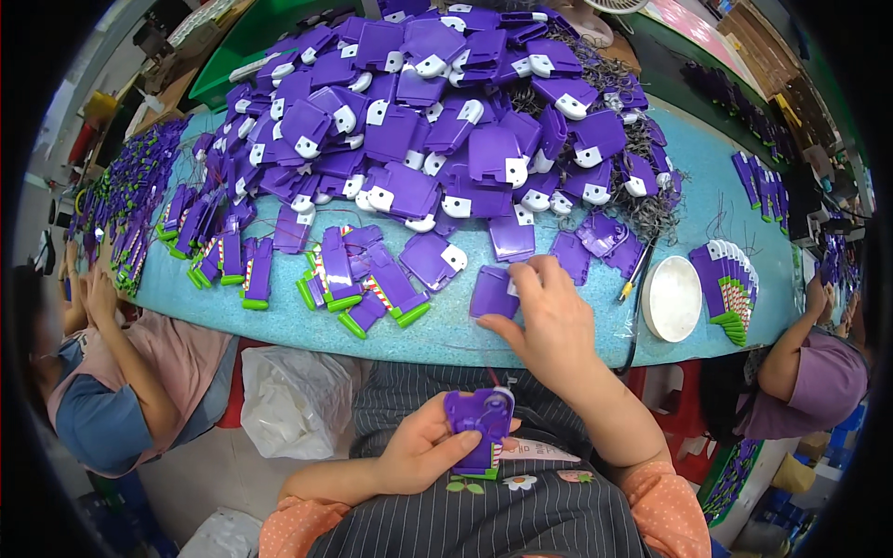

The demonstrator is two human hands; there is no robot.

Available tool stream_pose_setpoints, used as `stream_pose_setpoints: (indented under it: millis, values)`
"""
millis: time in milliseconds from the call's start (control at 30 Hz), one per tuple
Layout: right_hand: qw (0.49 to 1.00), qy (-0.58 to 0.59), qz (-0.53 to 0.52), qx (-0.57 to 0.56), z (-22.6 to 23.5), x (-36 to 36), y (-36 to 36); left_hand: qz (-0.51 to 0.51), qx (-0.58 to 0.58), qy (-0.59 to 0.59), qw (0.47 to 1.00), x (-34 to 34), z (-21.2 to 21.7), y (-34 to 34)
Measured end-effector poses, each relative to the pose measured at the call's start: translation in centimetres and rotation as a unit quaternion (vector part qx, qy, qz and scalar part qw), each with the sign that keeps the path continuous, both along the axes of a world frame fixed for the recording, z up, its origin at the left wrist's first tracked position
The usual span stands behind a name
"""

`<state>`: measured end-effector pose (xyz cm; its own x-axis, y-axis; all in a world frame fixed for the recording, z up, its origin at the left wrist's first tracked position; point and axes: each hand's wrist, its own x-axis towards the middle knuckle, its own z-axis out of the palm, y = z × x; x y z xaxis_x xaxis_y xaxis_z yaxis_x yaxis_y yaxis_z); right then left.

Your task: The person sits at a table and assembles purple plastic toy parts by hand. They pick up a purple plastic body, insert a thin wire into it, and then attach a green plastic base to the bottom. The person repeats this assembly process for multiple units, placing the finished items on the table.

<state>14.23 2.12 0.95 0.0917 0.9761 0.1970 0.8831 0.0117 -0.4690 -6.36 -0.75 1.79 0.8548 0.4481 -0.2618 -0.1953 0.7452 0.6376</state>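
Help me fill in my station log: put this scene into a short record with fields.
Left hand: holds a purple casing with a green end
Right hand: thumb and fingers on a flat purple piece; grip unclear
Ahead: heap of purple-and-white pieces on a blue-green table
Right side: white bowl, then fanned purple-green parts
Neighbours: person at left, second person at right

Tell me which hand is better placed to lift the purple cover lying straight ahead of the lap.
Right, most likely: the right hand has thumb and fingers at the purple cover, while the left hand holds a purple casing nearer the body.
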Motion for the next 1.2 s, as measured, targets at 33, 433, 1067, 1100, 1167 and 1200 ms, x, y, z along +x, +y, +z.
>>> stream_pose_setpoints:
  millis: [33, 433, 1067, 1100, 1167, 1200]
  values:
    - [1.0, 0.014, 0.002, -0.018, 0.0, 0.2, -0.2, 0.004, -0.025, 0.04, 0.999, 0.1, 0.2, -0.3]
    - [0.831, 0.543, -0.041, -0.113, 3.8, 2.7, -9.6, -0.008, -0.036, 0.073, 0.997, 1.3, -1.4, -0.8]
    - [0.867, 0.472, 0.033, -0.154, 0.4, 0.2, -8.3, -0.031, 0.13, 0.131, 0.982, 2.1, -1.5, -0.9]
    - [0.866, 0.48, 0.02, -0.139, 0.5, 0.0, -8.4, -0.033, 0.147, 0.14, 0.979, 2.1, -1.5, -0.9]
    - [0.862, 0.495, -0.012, -0.106, 0.7, -0.5, -8.5, -0.019, 0.239, 0.178, 0.954, 2.4, -0.9, -0.4]
    - [0.83, 0.547, -0.041, -0.095, 0.6, -0.9, -8.8, -0.011, 0.284, 0.195, 0.939, 2.5, -0.6, -0.2]
